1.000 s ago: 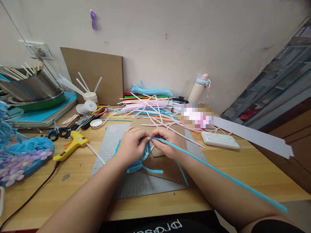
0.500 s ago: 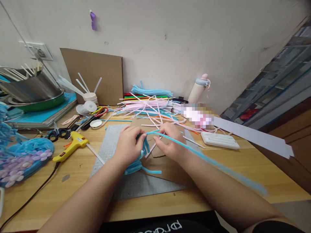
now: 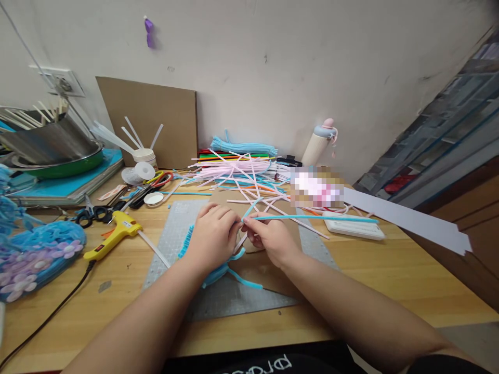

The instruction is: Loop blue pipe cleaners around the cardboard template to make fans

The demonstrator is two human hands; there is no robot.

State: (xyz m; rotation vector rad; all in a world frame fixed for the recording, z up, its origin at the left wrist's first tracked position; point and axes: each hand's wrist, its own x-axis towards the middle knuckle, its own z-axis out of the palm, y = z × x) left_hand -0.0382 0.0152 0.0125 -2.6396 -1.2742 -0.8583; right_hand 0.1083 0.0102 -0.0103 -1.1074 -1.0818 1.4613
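Over the grey cutting mat (image 3: 171, 218), my left hand (image 3: 218, 234) is closed on a blue pipe-cleaner piece (image 3: 216, 276), hiding much of it. Coiled blue loops show at its left and loose ends below. My right hand (image 3: 271, 236) pinches a long blue pipe cleaner (image 3: 315, 217) between thumb and finger, right beside my left fingertips. One part of this stem stretches right over a white box, and a short blue end points up between the hands. Brown cardboard (image 3: 280, 275) lies beneath both hands.
A yellow glue gun (image 3: 117, 236) and black scissors (image 3: 92, 212) lie at left, near a blue piece with purple flowers (image 3: 42, 254). Pink pipe cleaners (image 3: 234, 169) are heaped behind. The white box (image 3: 353, 225) and a bottle (image 3: 317, 143) stand right.
The long blue stem has swung up from over my right forearm to point right. My hands are closer together, and my right fingers now pinch the stem. The blue coils show more at the left.
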